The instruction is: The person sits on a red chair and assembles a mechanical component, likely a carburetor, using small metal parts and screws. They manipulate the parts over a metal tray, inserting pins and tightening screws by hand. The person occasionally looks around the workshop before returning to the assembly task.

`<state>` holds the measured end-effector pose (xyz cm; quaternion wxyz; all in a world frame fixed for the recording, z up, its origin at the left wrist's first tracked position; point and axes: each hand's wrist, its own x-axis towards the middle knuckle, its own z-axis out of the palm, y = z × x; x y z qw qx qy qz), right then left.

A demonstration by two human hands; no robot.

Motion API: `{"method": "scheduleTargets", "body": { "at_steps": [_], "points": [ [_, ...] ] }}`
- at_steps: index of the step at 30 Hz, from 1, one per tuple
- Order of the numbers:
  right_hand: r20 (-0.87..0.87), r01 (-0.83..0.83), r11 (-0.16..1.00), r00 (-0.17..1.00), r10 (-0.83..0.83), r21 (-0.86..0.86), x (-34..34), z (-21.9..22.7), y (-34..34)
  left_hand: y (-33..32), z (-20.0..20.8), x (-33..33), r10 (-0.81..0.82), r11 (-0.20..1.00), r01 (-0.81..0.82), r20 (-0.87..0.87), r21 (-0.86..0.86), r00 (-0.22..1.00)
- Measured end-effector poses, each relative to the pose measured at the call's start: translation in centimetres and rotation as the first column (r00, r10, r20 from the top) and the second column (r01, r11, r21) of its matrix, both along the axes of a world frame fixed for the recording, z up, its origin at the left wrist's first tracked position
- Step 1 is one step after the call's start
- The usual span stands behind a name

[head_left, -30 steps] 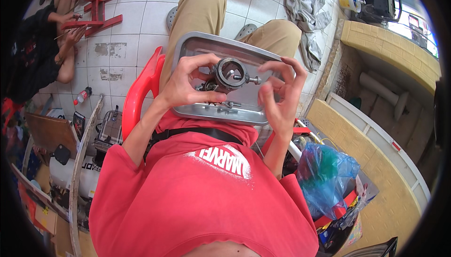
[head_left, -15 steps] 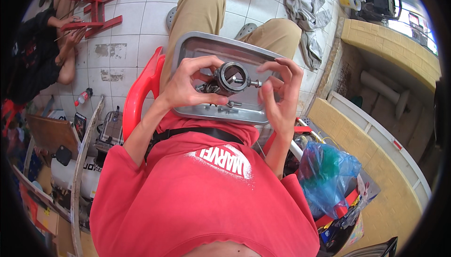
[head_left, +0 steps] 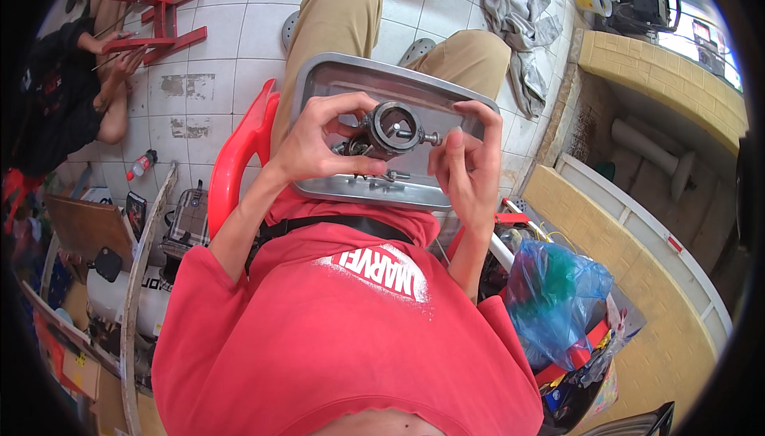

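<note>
My left hand (head_left: 323,141) grips a dark metal carburetor (head_left: 390,135) by its left side, thumb below and fingers above. Its round bore faces up, with a small metal pin or shaft showing inside. From its right side sticks out a short bolt-like stem (head_left: 431,139). Beside that stem is my right hand (head_left: 472,161), thumb and index finger apart and the other fingers curled; whether a fingertip touches the stem I cannot tell. Beneath, a grey metal tray (head_left: 335,69) rests across my lap, with small metal parts (head_left: 394,175) lying in it under the carburetor.
A red plastic chair (head_left: 239,165) stands at my left. Further left, another person's hands (head_left: 123,53) are by a red stool (head_left: 163,25). A blue plastic bag (head_left: 550,300) lies on my right, near a yellow ledge (head_left: 637,269). Grey cloth (head_left: 522,37) lies on the tiled floor.
My right hand has moved slightly left and closer to the carburetor's stem, its fingers less spread. The carburetor has tilted and shifted a little in my left hand.
</note>
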<state>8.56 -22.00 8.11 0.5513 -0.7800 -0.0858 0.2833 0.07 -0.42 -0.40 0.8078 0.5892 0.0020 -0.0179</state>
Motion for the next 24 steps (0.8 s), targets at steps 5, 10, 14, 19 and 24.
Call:
{"method": "scheduleTargets", "body": {
  "at_steps": [5, 10, 14, 19, 24],
  "points": [
    [0.135, 0.005, 0.998, 0.991, -0.015, 0.069, -0.3, 0.2, 0.8, 0.0, 0.3, 0.0, 0.015, 0.999, -0.016, -0.052, -0.028, 0.999],
    [-0.036, 0.097, 0.992, 0.995, -0.094, 0.082, 0.0, 0.4, 0.7, 0.0, 0.4, 0.0, -0.006, 1.000, 0.006, -0.024, 0.005, 1.000],
    [0.017, -0.023, 1.000, 1.000, 0.023, -0.011, -0.1, 0.5, 0.9, 0.1, 0.4, 0.1, -0.010, 1.000, 0.010, -0.038, 0.005, 0.999],
    [-0.035, 0.007, 1.000, 0.999, -0.006, 0.009, 0.1, -0.3, 0.3, 0.1, -0.1, -0.1, 0.011, 0.998, -0.014, -0.063, -0.054, 0.998],
    [0.200, -0.287, 0.956, 0.942, 0.270, 0.061, 0.3, -2.0, 0.4, 0.2, -0.1, -0.4, 0.083, 0.977, -0.103, -0.115, -0.188, 0.990]
  ]
}}
